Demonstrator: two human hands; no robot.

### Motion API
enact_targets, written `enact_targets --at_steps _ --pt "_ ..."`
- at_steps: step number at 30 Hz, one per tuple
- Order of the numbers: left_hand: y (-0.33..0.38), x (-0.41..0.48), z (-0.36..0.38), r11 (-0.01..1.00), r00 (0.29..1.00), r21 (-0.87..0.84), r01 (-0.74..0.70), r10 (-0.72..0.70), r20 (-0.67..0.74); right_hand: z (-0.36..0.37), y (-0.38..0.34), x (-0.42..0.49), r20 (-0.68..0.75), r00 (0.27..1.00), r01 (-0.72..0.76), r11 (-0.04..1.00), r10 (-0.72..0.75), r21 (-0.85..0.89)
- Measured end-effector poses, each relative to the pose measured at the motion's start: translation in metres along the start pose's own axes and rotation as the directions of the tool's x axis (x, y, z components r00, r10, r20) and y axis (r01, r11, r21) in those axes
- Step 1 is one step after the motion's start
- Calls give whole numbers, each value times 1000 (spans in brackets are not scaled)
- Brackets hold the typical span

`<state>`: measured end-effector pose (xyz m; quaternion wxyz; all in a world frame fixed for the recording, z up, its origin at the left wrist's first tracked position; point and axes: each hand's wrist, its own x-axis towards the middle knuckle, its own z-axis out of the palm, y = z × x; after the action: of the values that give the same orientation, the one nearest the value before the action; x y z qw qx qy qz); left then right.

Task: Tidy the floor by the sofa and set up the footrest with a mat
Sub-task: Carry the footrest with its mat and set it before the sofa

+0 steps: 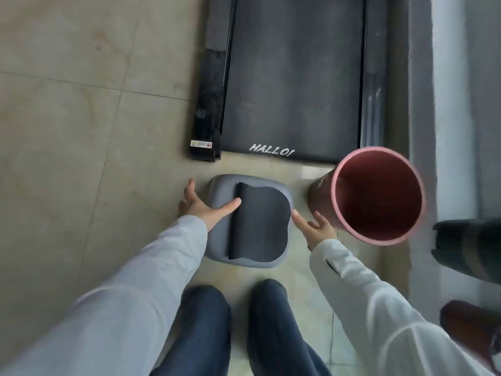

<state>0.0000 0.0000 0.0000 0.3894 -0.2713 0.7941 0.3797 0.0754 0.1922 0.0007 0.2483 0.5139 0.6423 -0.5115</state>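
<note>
Both hands are spread: left hand [206,206] presses the dark mat [260,223] onto the footrest [217,240], right hand [314,226] at its edge. Its curled left edge could spring back once released.

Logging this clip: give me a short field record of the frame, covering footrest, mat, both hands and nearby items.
footrest: grey cushion-like footrest on the tiled floor
mat: dark mat on the footrest, left edge curled up
left hand: left hand open, fingertips at the curled edge
right hand: right hand open, at the footrest's right side
bin: pink bin standing to the right, no contents visible
beyond: black treadmill marked HALLO!
</note>
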Motion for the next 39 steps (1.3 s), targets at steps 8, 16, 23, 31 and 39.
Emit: enact_targets --at_steps 8,16,23,31,39 --pt "-37 71 46 995 999 82 -51 50 16 30 35 60 123 992 -18 1000 20 -24" --pt "-57 94 54 997 998 54 -51 49 42 36 46 87 141 989 32 999 -37 37" --pt "-64 108 59 999 998 8 -52 52 26 38 57 107 144 989 25 997 -36 76" --pt "-65 116 63 996 998 -65 -53 52 -22 36 61 122 175 985 -29 989 3 144" --pt "-62 109 55 996 1000 -86 -11 8 -27 36 50 114 164 986 -43 982 12 184"
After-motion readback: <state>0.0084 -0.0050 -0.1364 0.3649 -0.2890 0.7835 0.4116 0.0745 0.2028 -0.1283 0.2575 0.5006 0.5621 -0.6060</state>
